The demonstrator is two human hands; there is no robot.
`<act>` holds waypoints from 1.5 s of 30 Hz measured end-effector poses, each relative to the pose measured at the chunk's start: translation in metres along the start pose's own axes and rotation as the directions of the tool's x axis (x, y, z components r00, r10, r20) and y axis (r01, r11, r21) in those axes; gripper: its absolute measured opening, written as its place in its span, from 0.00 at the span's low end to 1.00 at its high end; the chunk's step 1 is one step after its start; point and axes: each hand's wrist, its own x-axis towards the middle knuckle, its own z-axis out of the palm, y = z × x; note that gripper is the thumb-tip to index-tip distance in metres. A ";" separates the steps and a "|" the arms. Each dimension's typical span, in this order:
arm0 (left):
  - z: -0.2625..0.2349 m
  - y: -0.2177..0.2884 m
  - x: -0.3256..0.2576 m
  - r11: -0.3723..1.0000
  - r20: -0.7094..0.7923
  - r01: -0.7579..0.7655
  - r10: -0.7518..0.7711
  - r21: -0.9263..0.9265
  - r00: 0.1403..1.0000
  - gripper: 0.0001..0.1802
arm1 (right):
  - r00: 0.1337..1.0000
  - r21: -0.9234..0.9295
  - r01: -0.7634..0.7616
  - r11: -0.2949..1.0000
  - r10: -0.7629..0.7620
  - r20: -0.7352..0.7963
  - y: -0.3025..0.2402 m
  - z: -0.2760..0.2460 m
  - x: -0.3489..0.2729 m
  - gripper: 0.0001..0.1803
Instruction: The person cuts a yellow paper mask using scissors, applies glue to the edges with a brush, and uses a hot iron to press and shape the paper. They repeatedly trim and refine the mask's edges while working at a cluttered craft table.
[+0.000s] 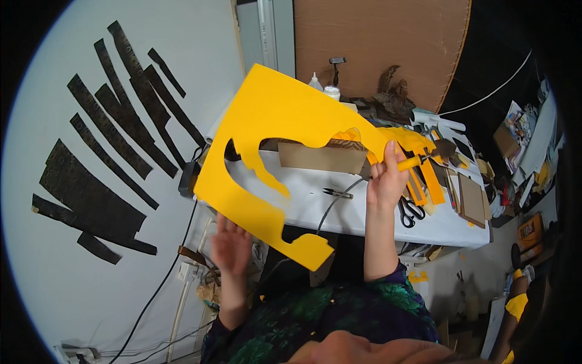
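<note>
A large yellow sheet (242, 109) with curved cut-outs is held up, tilted, over the table. My right hand (387, 182) is closed on its right edge. That hand also holds a yellow-handled tool (410, 162) with a thin metal shaft, which looks like a soldering iron; a grey cord (330, 207) runs close by. My left hand (231, 247) is at the sheet's lower left edge, blurred, with the fingers stretched and their tips hidden behind the sheet. Inside the cut-out, a narrow yellow strip (262, 170) hangs, its lower end smeared by motion.
On the white table (370, 218) are thread snips (337, 193), black scissors (411, 212), a brown board (321, 159), yellow scraps (430, 182) and white bottles (331, 92). Dark patterned strips (97, 182) are on the left wall. Bags and scraps crowd the right side.
</note>
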 end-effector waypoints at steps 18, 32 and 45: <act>0.063 0.072 0.014 0.801 -0.059 -0.312 0.395 0.511 0.917 0.20 | 0.875 -0.779 0.171 0.603 0.271 0.402 0.004 0.020 -0.018 0.32; 0.050 0.184 -0.051 0.227 0.108 -0.652 0.896 0.723 0.431 0.16 | 0.738 -0.751 -0.107 0.652 0.558 0.379 0.134 0.061 -0.023 0.12; 0.041 0.192 -0.028 0.316 0.108 -0.703 0.867 0.638 0.487 0.19 | 0.212 -0.565 0.782 0.264 0.740 0.638 0.351 0.200 0.038 0.21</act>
